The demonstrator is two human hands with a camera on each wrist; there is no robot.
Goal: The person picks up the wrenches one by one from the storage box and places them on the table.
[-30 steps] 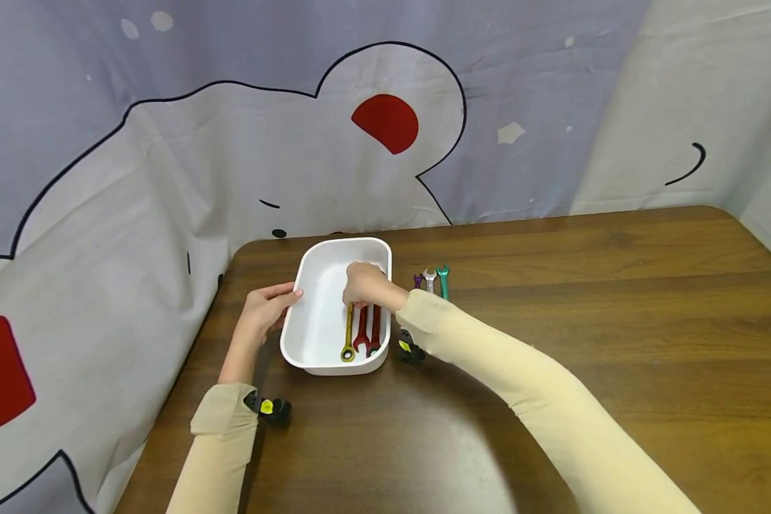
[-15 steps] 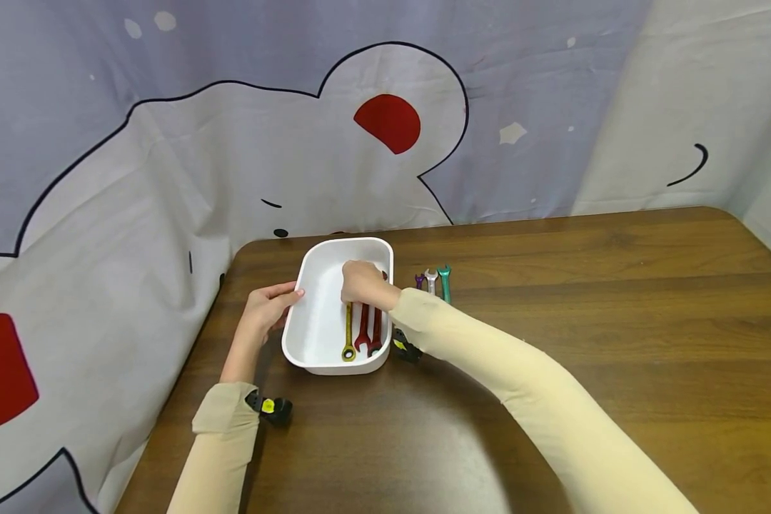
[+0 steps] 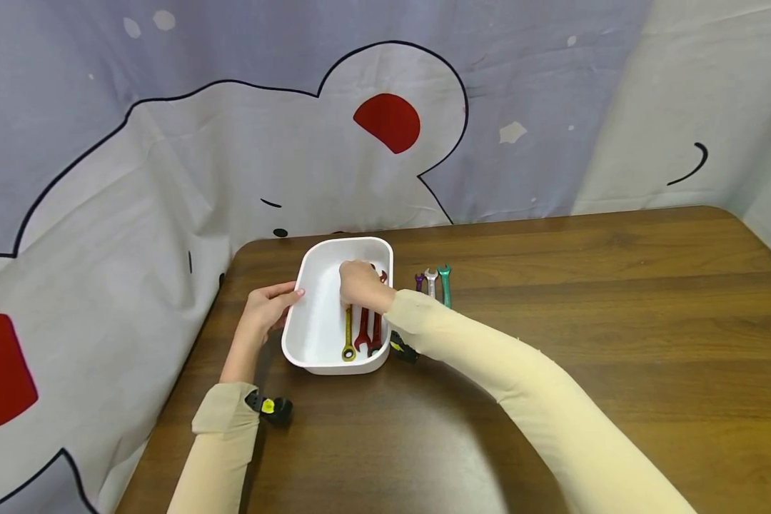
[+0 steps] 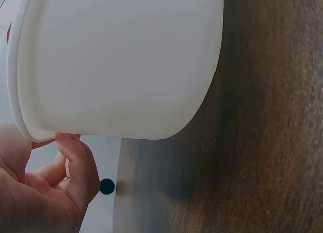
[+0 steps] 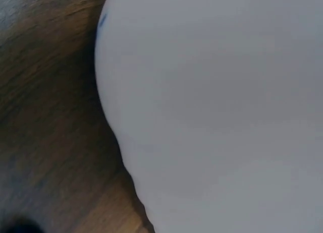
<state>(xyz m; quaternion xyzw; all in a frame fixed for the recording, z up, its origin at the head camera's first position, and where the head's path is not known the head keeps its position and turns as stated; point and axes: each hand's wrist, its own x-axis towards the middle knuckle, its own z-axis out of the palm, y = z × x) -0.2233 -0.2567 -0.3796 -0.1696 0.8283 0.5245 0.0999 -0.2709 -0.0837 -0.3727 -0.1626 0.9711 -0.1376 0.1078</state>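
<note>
In the head view a white tray [image 3: 315, 343] stands on the table. My left hand [image 3: 265, 311] grips its left rim, thumb over the edge and fingers outside; the left wrist view shows the curled fingers [image 4: 78, 165] against the outer wall. Inside the tray, my right hand [image 3: 362, 284] is curled over the upper end of a yellow wrench [image 3: 349, 335] and holds it; the fingertips are hidden. Two red wrenches lie to its right, one red wrench [image 3: 363, 339] beside the yellow one and another red wrench [image 3: 377, 328] along the right wall, both partly covered by the hand.
Right of the tray lie a purple wrench [image 3: 419, 281], a silver wrench [image 3: 431, 280] and a green wrench [image 3: 445, 282], their lower ends behind the right sleeve [image 3: 475, 335]. A printed curtain [image 3: 231, 157] hangs behind the wooden table [image 3: 617, 300].
My right hand has shifted slightly left inside the tray, and the yellow wrench's upper part has swung a little left. More of the red wrenches' upper ends shows. My left hand stays put.
</note>
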